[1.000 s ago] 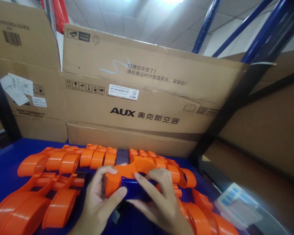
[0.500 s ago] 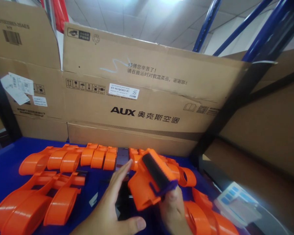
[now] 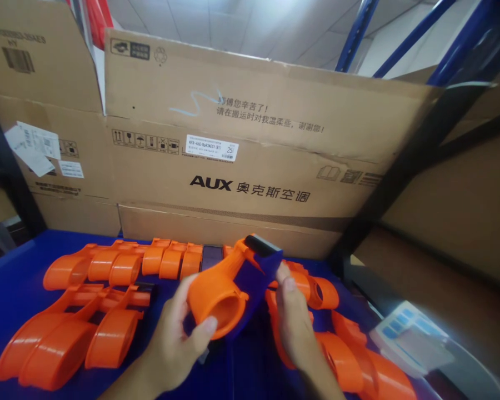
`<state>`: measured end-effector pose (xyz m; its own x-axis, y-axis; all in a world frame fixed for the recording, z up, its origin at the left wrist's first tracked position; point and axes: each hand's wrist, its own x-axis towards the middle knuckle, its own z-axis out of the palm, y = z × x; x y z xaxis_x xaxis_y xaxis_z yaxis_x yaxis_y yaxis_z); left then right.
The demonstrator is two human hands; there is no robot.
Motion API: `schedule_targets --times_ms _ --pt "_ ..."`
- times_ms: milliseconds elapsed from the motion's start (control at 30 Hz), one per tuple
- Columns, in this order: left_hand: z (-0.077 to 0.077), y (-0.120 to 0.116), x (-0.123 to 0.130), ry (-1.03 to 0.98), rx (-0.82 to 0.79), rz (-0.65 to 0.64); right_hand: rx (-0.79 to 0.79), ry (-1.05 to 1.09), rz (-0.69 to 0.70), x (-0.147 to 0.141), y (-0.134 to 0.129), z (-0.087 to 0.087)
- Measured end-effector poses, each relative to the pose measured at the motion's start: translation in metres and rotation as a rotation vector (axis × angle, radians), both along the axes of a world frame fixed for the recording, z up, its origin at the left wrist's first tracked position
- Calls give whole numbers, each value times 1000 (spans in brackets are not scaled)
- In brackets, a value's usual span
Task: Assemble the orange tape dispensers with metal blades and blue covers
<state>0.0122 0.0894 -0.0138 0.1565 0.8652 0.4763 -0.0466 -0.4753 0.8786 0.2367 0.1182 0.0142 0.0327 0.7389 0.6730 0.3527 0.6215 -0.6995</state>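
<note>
An orange tape dispenser (image 3: pixel 216 291) with a black roller and a dark blue part at its top end hangs over the middle of the blue surface. My left hand (image 3: pixel 181 328) grips its round ring end, thumb at the ring's opening. My right hand (image 3: pixel 291 311) touches the dark blue part (image 3: pixel 260 272) at the upper right end, its fingers close together. Part of the right hand's grip is hidden. Several similar orange dispensers (image 3: pixel 56 353) lie in rows on the left, and more (image 3: pixel 341 361) lie on the right.
The blue surface (image 3: pixel 12 269) ends at a large cardboard wall (image 3: pixel 250 139) with printed text. A dark phone-like object (image 3: pixel 212 258) lies at the back centre. A black frame post (image 3: pixel 379 194) and a white-and-blue box (image 3: pixel 412 339) stand on the right.
The dispenser has turned and moved left, so its ring now faces my left hand. My left hand has closed on the ring; it was open beside it before. The view has shifted slightly.
</note>
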Motion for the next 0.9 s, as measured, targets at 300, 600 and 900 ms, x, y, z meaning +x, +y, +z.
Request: schedule_targets --times_ms 300,600,900 --pt "7 -17 -94 542 107 516 -17 69 -67 5 1 19" --pt "-7 -34 -106 929 436 778 132 -72 -92 9 1 21" --pt "6 -32 -72 1187 533 947 225 -177 -103 10 -3 26"
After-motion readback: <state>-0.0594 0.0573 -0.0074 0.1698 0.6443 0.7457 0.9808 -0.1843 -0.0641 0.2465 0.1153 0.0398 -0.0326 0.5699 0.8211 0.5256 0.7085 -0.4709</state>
